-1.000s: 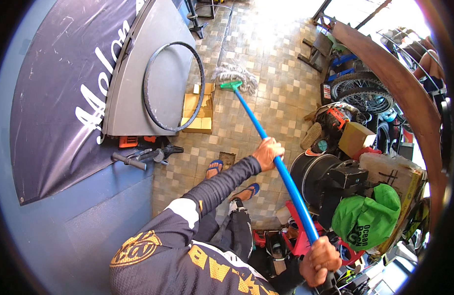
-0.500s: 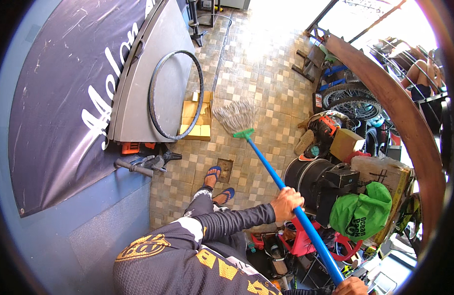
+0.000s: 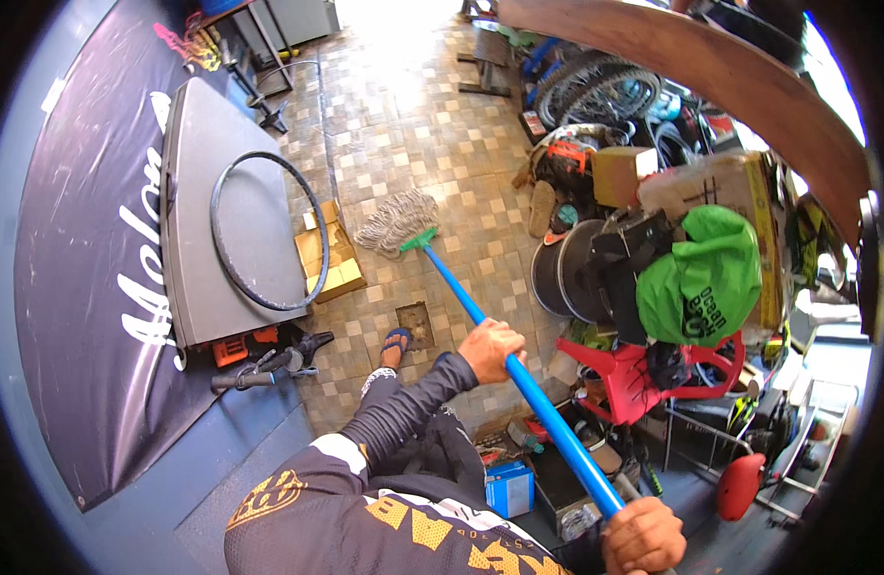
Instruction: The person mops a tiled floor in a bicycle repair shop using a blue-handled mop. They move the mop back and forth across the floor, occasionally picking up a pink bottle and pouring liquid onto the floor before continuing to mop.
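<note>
A mop (image 3: 547, 412) with a long blue handle slants from the lower right up to the middle of the floor. Its grey string head (image 3: 396, 222), set in a green clamp, lies spread on the tiles beside a cardboard box. Partway along the handle, my left hand (image 3: 493, 351) is closed around it, the sleeved forearm reaching across my body. My right hand (image 3: 644, 536) grips the handle close to its top end, near the lower edge. Both sets of fingers wrap the pole.
A grey folded table (image 3: 236, 230) leans at the left, a black wheel rim (image 3: 221, 220) against it. The open cardboard box (image 3: 341, 273) sits beside them. At right are bicycle wheels (image 3: 600, 91), a green bag (image 3: 705, 278) and a red plastic chair (image 3: 619, 379). A square recess (image 3: 416, 324) breaks the tiled floor.
My view has turned to the right, so the surroundings sit farther left. Both hands keep their hold on the mop; its strings now bunch differently, trailing to the left of the clamp.
</note>
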`<state>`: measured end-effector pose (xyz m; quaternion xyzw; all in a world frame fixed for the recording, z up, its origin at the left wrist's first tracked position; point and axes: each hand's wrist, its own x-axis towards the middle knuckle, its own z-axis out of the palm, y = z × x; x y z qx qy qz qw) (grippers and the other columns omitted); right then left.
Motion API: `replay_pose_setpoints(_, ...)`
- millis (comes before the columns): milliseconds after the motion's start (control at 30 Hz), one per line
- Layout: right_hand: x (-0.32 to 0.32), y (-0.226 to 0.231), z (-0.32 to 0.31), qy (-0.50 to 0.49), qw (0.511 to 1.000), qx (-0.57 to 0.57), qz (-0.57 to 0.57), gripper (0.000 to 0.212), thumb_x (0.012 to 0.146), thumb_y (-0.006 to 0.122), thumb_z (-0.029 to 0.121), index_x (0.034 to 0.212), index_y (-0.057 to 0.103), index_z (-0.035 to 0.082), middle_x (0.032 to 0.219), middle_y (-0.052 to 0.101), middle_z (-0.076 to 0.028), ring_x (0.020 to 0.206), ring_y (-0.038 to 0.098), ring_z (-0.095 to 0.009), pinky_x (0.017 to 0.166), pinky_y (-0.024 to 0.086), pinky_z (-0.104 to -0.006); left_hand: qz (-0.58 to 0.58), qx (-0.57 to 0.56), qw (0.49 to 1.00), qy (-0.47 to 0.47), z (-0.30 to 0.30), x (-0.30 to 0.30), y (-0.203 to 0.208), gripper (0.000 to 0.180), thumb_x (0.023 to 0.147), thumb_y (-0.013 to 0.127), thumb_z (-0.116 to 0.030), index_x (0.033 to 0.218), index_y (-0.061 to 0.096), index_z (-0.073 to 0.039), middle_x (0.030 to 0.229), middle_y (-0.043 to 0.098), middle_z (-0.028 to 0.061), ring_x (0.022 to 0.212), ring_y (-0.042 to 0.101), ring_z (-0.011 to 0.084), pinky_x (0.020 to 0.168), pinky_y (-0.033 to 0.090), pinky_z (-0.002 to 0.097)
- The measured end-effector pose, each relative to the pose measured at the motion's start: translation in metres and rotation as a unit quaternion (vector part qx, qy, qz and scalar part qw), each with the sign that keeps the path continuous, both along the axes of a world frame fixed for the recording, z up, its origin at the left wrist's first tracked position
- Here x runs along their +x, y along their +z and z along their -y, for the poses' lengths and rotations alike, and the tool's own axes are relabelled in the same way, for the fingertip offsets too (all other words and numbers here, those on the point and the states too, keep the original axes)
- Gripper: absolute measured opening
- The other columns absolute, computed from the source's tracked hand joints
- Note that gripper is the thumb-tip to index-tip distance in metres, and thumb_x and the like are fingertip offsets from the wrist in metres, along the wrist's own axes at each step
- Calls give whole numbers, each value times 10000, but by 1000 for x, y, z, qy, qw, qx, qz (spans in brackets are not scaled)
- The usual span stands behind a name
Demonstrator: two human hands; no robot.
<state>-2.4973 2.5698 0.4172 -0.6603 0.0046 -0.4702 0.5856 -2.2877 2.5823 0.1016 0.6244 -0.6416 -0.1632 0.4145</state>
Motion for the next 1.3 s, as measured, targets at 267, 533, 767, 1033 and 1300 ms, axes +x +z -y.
replay_pose_setpoints(267, 20, -143, -46, -166, 978, 114, -57, 184, 747, 661, 113, 677, 502, 54, 621, 579, -104, 570, 584, -260, 738, 552, -504, 110, 122, 983, -78, 30, 110, -99, 159, 692, 756, -234, 748, 645, -135, 814, 641, 93, 884, 641, 325, 805, 503, 460)
replay_pose_setpoints(533, 114, -245, -55, -84, 981, 32, -171, 162, 739, 708, -26, 745, 571, 60, 760, 620, -75, 845, 679, -283, 1012, 479, -556, 298, 279, 913, 13, 41, 234, -165, 253, 688, 774, -208, 895, 637, -162, 1164, 650, 56, 1202, 563, 336, 933, 471, 523)
replay_pose_setpoints(767, -41, -201, -150, -176, 959, 138, -174, 155, 723, 720, -3, 744, 585, 71, 762, 640, -78, 810, 678, -278, 1011, 466, -560, 277, 211, 922, -167, -20, 85, -136, 236, 696, 781, -345, 804, 683, -160, 901, 648, 77, 1035, 597, 322, 884, 465, 480)
replay_pose_setpoints(1033, -259, -28, -352, -400, 888, 99, -206, 185, 763, 595, 169, 630, 479, 110, 503, 521, -29, 467, 517, -159, 656, 470, -387, 20, 122, 904, -410, -195, -248, -45, 173, 690, 776, -260, 826, 739, -160, 779, 681, 122, 822, 669, 369, 784, 517, 502)
replay_pose_setpoints(1300, -289, 47, -391, -431, 899, 20, -71, 336, 956, 596, 343, 707, 516, 133, 542, 479, 6, 466, 417, -129, 528, 327, -315, -84, 169, 811, -554, -271, -381, 20, 185, 809, 745, -283, 790, 667, -116, 799, 669, 97, 878, 655, 322, 849, 497, 471)
